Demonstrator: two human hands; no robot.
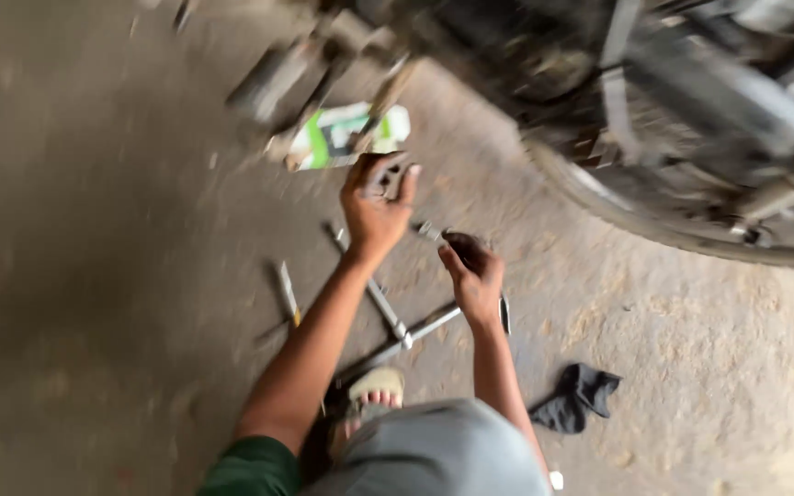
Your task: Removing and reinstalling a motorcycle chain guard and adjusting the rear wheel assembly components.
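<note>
My left hand (376, 204) is raised over the concrete floor with its fingers curled around a small dark part that is too blurred to name. My right hand (473, 274) is closed on a slim metal tool (432, 231) whose shiny tip points up and left toward the left hand. Below both hands a metal cross wrench (399, 329) lies flat on the floor. A motorcycle wheel (682, 234) and its frame fill the upper right of the head view.
A green and white box (346, 134) lies on the floor under the bike's front parts. A small screwdriver-like tool (288, 294) rests at the left. A dark rag (577, 397) lies at the right. My sandalled foot (374, 393) and grey-clad knee are at the bottom.
</note>
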